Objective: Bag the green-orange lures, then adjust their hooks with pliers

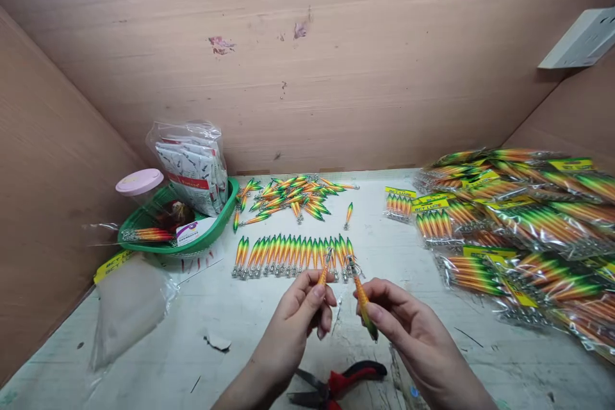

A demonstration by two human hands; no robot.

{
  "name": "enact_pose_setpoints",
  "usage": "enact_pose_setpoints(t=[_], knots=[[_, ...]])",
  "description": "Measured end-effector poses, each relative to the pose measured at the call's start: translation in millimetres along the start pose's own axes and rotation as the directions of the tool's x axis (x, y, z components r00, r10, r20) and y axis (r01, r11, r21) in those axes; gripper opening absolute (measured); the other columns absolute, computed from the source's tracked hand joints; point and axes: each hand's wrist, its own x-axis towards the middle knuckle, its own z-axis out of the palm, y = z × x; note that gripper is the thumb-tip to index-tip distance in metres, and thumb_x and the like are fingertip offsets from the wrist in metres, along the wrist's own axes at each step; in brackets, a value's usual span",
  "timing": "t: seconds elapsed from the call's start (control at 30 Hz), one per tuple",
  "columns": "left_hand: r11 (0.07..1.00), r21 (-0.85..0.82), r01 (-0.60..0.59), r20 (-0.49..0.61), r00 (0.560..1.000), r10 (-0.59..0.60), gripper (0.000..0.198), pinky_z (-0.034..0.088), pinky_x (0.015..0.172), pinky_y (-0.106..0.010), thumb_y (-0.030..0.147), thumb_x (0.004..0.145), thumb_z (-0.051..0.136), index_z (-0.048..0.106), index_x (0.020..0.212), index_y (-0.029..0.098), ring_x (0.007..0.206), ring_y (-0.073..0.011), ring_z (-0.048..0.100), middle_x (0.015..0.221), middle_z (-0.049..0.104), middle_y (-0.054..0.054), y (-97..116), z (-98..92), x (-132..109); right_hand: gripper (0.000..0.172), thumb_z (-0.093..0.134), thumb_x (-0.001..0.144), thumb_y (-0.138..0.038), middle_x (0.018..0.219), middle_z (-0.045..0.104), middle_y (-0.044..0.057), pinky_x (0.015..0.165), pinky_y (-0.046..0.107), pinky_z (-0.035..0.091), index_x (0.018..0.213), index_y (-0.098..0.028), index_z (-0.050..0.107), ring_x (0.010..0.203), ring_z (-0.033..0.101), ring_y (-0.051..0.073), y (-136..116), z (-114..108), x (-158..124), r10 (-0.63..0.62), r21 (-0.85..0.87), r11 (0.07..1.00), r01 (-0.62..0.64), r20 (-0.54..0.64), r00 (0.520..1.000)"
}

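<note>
My left hand [300, 317] pinches a small orange squid-jig lure [323, 274] by its body, hooks pointing away from me. My right hand [401, 320] grips another orange-and-green lure [363, 301], its hook end up and green tip down. Both hands hover just in front of a neat row of lures [293, 255] laid side by side on the white table [240, 327]. Behind the row lies a loose heap of the same lures [293, 197].
Bagged lure packs [519, 230] pile up at the right. A green basket [218, 221] with a plastic bag of papers and a pink-lidded jar [140, 183] stands at the left, empty clear bags [127, 307] before it. Red-handled pliers [339, 383] lie near me. Wooden walls enclose the table.
</note>
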Motion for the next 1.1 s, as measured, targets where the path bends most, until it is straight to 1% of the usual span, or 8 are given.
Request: enact_pose_setpoints(t=[0.07,0.17,0.3,0.4,0.6,0.73,0.9,1.1], knots=[[0.994,-0.103,0.043,0.014,0.999,-0.042,0.033,0.035,0.051,-0.019,0.043,0.079,0.07,0.061,0.097,0.017,0.054,-0.0049,0.046,0.081,0.057,0.0,-7.4,4.9,-9.5,0.026,0.068,0.082,-0.043,0.085,0.062,0.003,0.071,0.026,0.048,0.092,-0.019,0.066,0.079,0.056,0.015,6.1,5.9,-7.6,-0.016,0.025,1.0,0.018,-0.085,0.996],[0.979,-0.187,0.076,0.008,0.997,-0.075,0.031,0.039,0.057,-0.02,0.039,0.077,0.073,0.063,0.096,0.017,0.057,-0.0057,0.05,0.079,0.057,0.0,-14.6,12.0,-16.9,0.026,0.072,0.078,-0.044,0.079,0.063,0.003,0.069,0.026,0.049,0.085,-0.019,0.066,0.075,0.058,0.016,9.1,14.8,-11.1,-0.025,0.077,0.996,0.034,-0.12,0.992],[0.958,-0.27,0.091,0.004,0.996,-0.094,0.033,0.043,0.061,-0.022,0.039,0.073,0.077,0.067,0.095,0.017,0.062,-0.009,0.051,0.077,0.058,-0.002,-14.9,19.3,-23.5,0.025,0.073,0.077,-0.041,0.074,0.063,0.001,0.065,0.026,0.05,0.085,-0.019,0.063,0.067,0.059,0.014,12.5,23.8,-13.2,0.002,0.196,0.98,0.013,-0.076,0.997],[0.947,-0.307,0.09,-0.001,0.995,-0.095,0.031,0.044,0.061,-0.023,0.038,0.072,0.078,0.07,0.093,0.017,0.061,-0.0091,0.05,0.077,0.058,-0.002,-13.7,21.4,-27.4,0.027,0.073,0.078,-0.042,0.071,0.061,0.001,0.061,0.026,0.05,0.086,-0.018,0.062,0.062,0.058,0.013,16.7,27.4,-15.1,0.017,0.272,0.962,-0.006,-0.039,0.999],[0.931,-0.353,0.089,0.006,0.996,-0.093,0.032,0.042,0.053,-0.02,0.039,0.069,0.08,0.072,0.091,0.018,0.056,-0.0072,0.047,0.071,0.055,0.0,-11.7,22.8,-30.6,0.024,0.067,0.083,-0.041,0.082,0.063,0.003,0.065,0.029,0.051,0.09,-0.018,0.063,0.068,0.059,0.014,11.8,28.5,-18.7,0.074,0.32,0.944,-0.079,0.027,0.997],[0.934,-0.341,0.108,0.011,0.994,-0.111,0.034,0.041,0.054,-0.02,0.04,0.072,0.078,0.071,0.096,0.017,0.057,-0.0064,0.047,0.072,0.054,0.001,-9.6,23.0,-32.4,0.025,0.068,0.082,-0.043,0.079,0.063,0.002,0.067,0.03,0.051,0.088,-0.019,0.062,0.067,0.059,0.014,8.9,26.7,-19.1,0.101,0.378,0.916,-0.132,0.1,0.99],[0.945,-0.312,0.099,0.002,0.995,-0.104,0.034,0.04,0.052,-0.021,0.041,0.073,0.077,0.07,0.096,0.017,0.055,-0.0069,0.047,0.074,0.055,0.0,-15.1,19.9,-29.6,0.026,0.069,0.08,-0.044,0.085,0.063,0.004,0.065,0.029,0.051,0.085,-0.02,0.061,0.069,0.059,0.015,8.4,26.3,-17.7,0.164,0.36,0.915,-0.181,0.077,0.983],[0.939,-0.332,0.089,-0.006,0.995,-0.097,0.031,0.044,0.055,-0.022,0.039,0.072,0.078,0.071,0.092,0.018,0.058,-0.0079,0.05,0.079,0.059,-0.002,-16.1,19.1,-26.8,0.023,0.066,0.084,-0.042,0.078,0.063,0.002,0.068,0.029,0.05,0.088,-0.02,0.063,0.068,0.058,0.014,11.6,24.1,-13.2,0.068,0.348,0.932,-0.097,0.095,0.993]])
